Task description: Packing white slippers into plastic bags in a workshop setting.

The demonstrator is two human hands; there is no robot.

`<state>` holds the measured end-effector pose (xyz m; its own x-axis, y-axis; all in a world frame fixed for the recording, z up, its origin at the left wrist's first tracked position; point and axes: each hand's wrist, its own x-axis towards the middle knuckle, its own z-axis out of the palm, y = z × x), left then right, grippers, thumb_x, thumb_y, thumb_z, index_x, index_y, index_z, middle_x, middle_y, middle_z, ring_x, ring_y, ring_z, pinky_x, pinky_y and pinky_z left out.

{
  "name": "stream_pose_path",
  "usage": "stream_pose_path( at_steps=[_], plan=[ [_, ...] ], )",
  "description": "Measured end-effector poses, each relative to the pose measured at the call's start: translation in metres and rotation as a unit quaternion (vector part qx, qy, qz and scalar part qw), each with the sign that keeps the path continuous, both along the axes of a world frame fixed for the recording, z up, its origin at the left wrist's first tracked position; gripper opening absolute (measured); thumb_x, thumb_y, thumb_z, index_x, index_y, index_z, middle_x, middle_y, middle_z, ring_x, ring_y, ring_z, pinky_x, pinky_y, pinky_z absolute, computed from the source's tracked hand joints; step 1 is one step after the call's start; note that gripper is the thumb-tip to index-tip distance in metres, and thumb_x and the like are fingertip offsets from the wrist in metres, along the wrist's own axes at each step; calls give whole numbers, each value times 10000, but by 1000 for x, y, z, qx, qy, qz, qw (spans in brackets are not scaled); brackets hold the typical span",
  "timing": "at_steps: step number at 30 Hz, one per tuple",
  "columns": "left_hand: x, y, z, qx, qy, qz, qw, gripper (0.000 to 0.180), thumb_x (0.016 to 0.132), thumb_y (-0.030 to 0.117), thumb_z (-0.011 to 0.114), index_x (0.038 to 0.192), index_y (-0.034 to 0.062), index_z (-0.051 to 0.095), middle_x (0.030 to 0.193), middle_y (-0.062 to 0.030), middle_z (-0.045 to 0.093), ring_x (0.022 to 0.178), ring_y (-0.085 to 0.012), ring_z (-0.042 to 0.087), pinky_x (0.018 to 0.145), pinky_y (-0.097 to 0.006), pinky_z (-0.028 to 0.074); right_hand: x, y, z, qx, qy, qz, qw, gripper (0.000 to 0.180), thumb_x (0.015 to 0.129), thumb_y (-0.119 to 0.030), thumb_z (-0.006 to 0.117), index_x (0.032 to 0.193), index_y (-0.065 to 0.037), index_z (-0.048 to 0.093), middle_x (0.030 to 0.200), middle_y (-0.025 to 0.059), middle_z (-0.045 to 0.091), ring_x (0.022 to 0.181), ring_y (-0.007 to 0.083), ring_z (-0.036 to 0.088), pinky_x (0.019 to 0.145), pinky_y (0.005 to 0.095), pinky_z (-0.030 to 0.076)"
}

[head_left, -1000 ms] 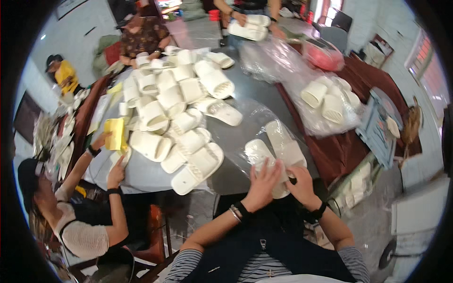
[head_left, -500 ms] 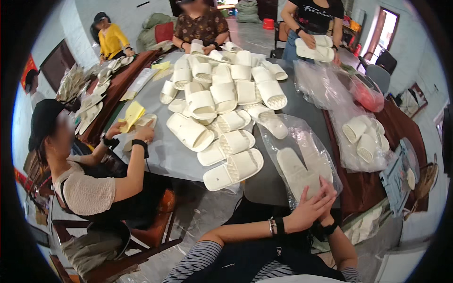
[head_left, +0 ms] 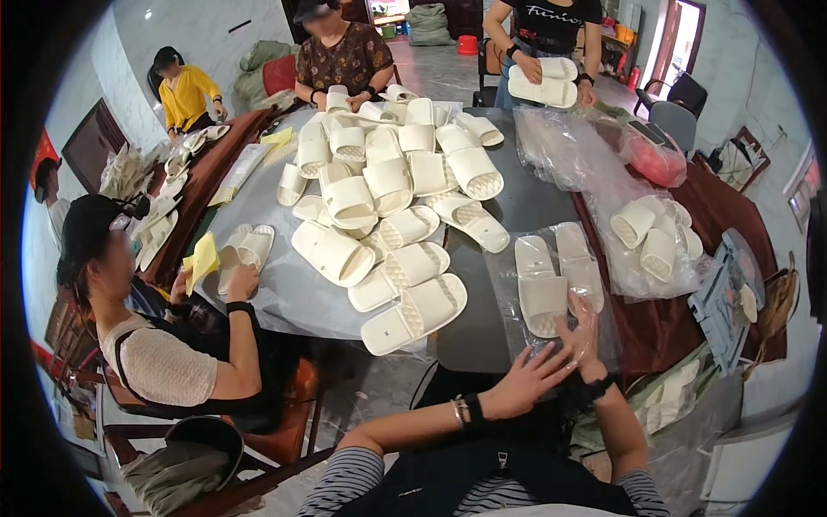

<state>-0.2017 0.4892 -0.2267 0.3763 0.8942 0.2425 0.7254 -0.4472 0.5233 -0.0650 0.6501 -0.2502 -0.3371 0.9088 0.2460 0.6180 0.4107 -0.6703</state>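
**A:** Start nearest. What are the two hands doing?

**B:** The left hand (head_left: 527, 379) lies palm down with its fingers spread and loosely fanned, the tips on the near edge of a clear plastic bag (head_left: 551, 297). The right hand (head_left: 586, 332) is partly inside the crinkled film, fingers slightly curled and apart, pressing the bag's mouth; whether it pinches the film I cannot tell. Both wrists wear dark bands, and the sleeves are striped.

**B:** Inside the bag sits a pair of white slippers (head_left: 556, 276), side by side, toes pointing away. They look like soft moulded foam, smooth and matte, with broad rounded straps.

**A:** And where does the bag rest?

**B:** On the near right part of a round grey table (head_left: 525, 202), just ahead of the hands.

**A:** Further out?

**B:** To the left, a loose heap of slippers (head_left: 388, 189) of the same kind, some flipped to show ribbed, gridded soles. At the left a seated person in a dark cap holds a yellow card (head_left: 203, 258) beside another pair. To the right, more glossy, wrinkled bagged slippers (head_left: 655, 233) lie on a dark red cloth (head_left: 680, 319). At the far side one person sits and another stands holding slippers.
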Motion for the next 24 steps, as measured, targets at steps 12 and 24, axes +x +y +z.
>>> stream_pose_path(
  at_steps=[12,24],
  plan=[
    [-74,-28,5,11,152,-17,988,1067,659,620,771,1526,157,357,1609,-95,303,1494,-308,257,1157,-603,187,146,-62,65,203,-56,201,957,355,688,77,614,1011,-51,688,1180,167,663,1054,337,648,860,423,540],
    [-71,-4,-39,98,76,54,991,264,942,259,635,1181,158,688,1352,-25,619,1338,-231,503,1110,-476,344,144,4,30,223,-155,314,910,105,848,-155,677,876,-78,610,1232,58,677,1146,255,631,798,333,528]
  ],
)
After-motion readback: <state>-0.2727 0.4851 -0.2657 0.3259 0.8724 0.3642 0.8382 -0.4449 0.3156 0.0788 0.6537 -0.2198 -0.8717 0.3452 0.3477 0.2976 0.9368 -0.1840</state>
